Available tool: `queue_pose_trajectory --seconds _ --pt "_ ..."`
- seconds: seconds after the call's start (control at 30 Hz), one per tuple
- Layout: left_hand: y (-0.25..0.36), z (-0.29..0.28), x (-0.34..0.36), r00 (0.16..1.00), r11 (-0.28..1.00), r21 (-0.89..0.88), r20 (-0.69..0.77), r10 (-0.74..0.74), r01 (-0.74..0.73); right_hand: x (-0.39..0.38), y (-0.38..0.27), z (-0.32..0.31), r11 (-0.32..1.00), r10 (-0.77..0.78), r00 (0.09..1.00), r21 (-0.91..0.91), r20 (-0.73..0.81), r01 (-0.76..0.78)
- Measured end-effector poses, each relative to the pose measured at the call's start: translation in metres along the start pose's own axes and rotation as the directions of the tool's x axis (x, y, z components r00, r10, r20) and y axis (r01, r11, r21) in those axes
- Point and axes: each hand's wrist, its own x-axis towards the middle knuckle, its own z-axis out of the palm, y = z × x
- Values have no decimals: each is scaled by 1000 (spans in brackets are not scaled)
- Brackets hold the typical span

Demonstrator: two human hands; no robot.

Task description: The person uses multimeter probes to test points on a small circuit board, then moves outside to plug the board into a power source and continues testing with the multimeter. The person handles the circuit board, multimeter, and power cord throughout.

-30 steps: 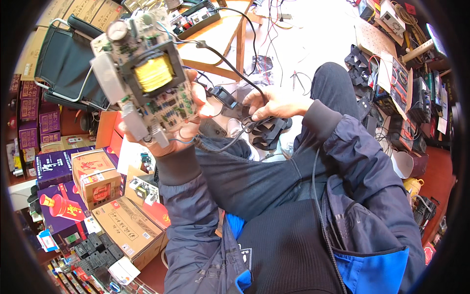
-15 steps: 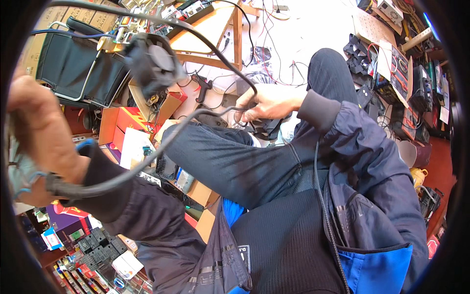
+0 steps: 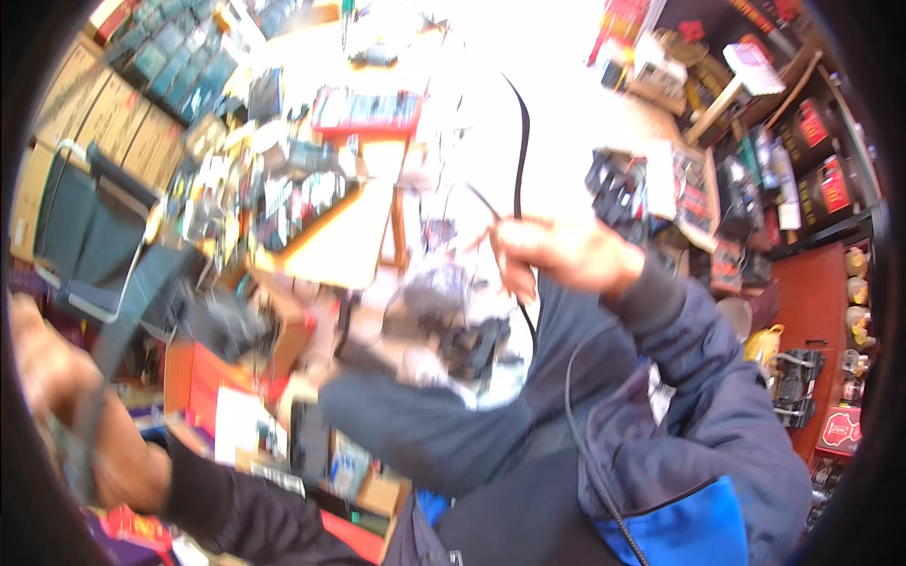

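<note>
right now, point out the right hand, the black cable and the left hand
right hand [image 3: 557,253], head view, on the knuckles
black cable [image 3: 521,141], head view, on the stretch rising above the fist
left hand [image 3: 52,377], head view, on the blurred back of the hand

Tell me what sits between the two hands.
In the head view, the raised knee in dark trousers lies between left hand and right hand, which grips a black cable.

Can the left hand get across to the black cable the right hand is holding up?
Probably not as things stand: the left hand sits far out at the left edge, the raised knee between it and the black cable in the right hand.
</note>
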Motion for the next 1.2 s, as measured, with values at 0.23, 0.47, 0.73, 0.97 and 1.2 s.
queue_pose_trajectory --seconds 0.23,0.47,0.73,0.97,1.2 --pt "-7 -13 76 820 822 -210 374 -434 530 28 -71 -43 745 134 991 662 -26 -84" --pt "42 79 168 796 796 -115 225 -562 595 31 -228 -80 865 309 924 471 -226 -174" --pt "28 230 258 813 809 -95 128 -569 581 21 -344 -134 870 412 875 395 -253 -295" --pt "-62 333 295 823 824 -80 154 -546 561 -26 -347 -224 899 285 925 404 -250 -168" --pt "-184 380 314 710 693 -159 214 -671 703 -84 -352 -304 887 389 837 403 -384 -228"
